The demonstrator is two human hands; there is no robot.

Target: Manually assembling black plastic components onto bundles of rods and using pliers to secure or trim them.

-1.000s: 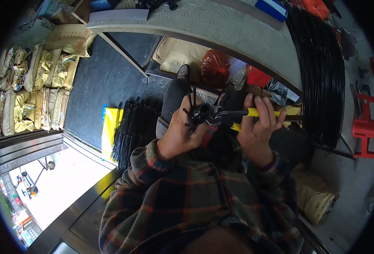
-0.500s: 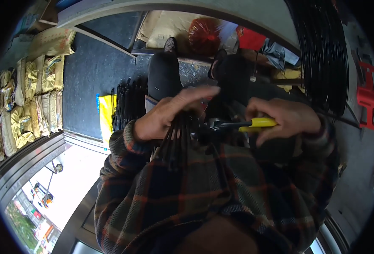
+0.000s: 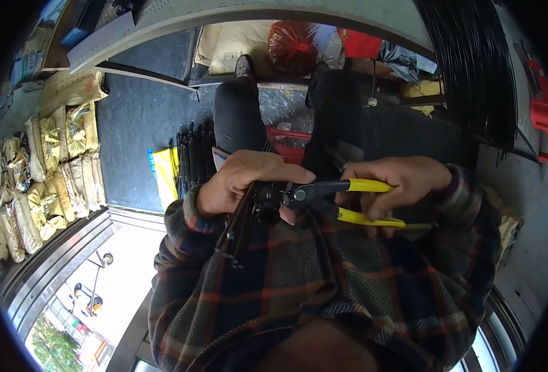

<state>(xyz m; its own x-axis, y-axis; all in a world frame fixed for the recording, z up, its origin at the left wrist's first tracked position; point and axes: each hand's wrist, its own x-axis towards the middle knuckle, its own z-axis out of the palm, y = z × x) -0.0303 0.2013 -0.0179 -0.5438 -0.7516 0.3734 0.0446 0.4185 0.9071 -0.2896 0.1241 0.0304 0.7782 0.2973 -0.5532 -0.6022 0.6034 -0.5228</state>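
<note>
Head view, looking down over a plaid-sleeved torso. Large coil of black wire (image 3: 472, 68) hangs upper right, well apart from the hands. Stacked tan sacks (image 3: 51, 167) line the floor at left; a heap of black ties (image 3: 190, 158) lies beside a yellow sheet (image 3: 164, 173). Left hand (image 3: 243, 180) is clenched around a bundle of black strips (image 3: 240, 220), which slants down toward the chest. Right hand (image 3: 398, 183) grips the yellow handles of the pliers (image 3: 342, 198); their dark head meets the bundle just beside the left thumb. Jaw position not discernible.
</note>
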